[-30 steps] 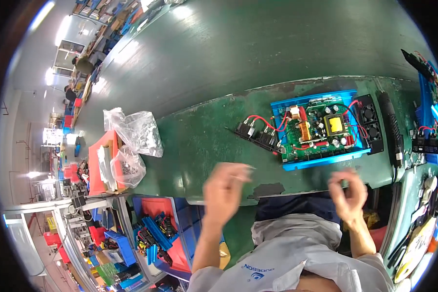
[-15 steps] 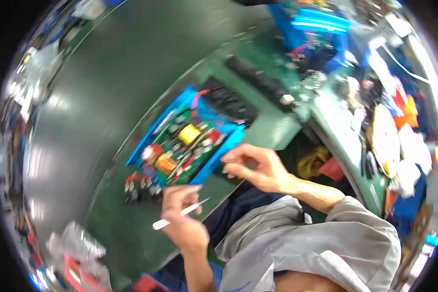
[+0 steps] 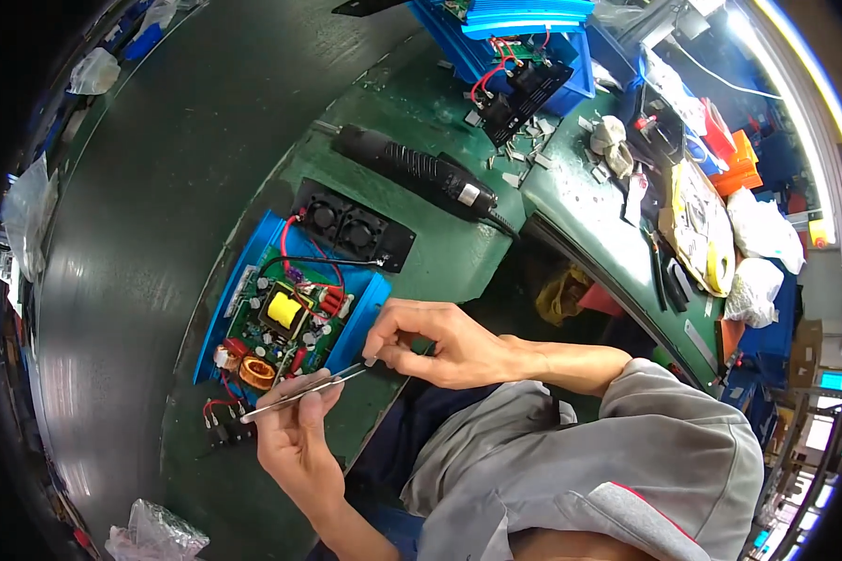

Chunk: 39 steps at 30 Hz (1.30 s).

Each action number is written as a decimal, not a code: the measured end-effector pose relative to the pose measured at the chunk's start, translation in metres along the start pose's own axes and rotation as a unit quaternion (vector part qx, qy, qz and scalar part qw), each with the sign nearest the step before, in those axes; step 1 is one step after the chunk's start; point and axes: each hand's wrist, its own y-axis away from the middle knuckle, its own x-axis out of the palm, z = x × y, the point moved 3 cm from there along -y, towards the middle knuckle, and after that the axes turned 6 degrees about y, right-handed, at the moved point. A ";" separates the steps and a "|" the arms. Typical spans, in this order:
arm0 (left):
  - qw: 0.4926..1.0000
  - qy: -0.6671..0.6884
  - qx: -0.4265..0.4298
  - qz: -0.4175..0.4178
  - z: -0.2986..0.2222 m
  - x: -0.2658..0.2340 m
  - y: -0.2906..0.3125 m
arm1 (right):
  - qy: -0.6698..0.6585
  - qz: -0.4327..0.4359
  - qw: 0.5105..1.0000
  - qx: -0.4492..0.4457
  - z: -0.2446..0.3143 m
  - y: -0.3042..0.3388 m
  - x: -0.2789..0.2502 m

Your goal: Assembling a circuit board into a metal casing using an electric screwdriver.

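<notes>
My left hand [image 3: 299, 444] holds slim metal tweezers [image 3: 295, 396] between thumb and fingers, their tips pointing right. My right hand [image 3: 454, 346] is closed in a pinch on a small silvery piece [image 3: 370, 361], right by the tweezer tips. Just beyond both hands lies an open blue metal housing [image 3: 372, 301] with a green circuit board inside. The board carries a yellow-wrapped transformer [image 3: 285, 309], a copper-coloured ring coil [image 3: 256, 371] and red wires. A black panel with two fans [image 3: 355, 227] lies at its far end, wired to it.
A black electric screwdriver [image 3: 407, 170] lies beyond the fan panel. Small metal clips [image 3: 533, 140] are scattered near a blue bin [image 3: 575, 79] with another blue housing. Pliers [image 3: 666, 280] and bags lie on the right-hand bench. A dark conveyor belt [image 3: 150, 262] runs along the left.
My view has shifted and sharpened, with the bench things now lower left in it. The two hands have come closer together, and the tweezers now reach to the right fingertips.
</notes>
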 end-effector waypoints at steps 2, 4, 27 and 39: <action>1.000 -0.018 0.006 -0.001 0.000 -0.001 0.000 | 0.011 -0.006 1.000 -0.021 0.004 -0.003 0.001; 0.999 -0.036 0.011 -0.001 0.000 -0.002 0.000 | 0.000 0.010 1.000 -0.023 0.006 -0.004 0.003; 0.855 -0.427 0.293 -0.026 0.016 -0.002 -0.012 | 0.081 -0.133 0.970 0.189 -0.028 0.121 -0.063; 0.838 -0.456 0.283 -0.097 0.029 -0.007 -0.020 | -0.085 0.007 0.975 0.204 -0.048 0.151 0.015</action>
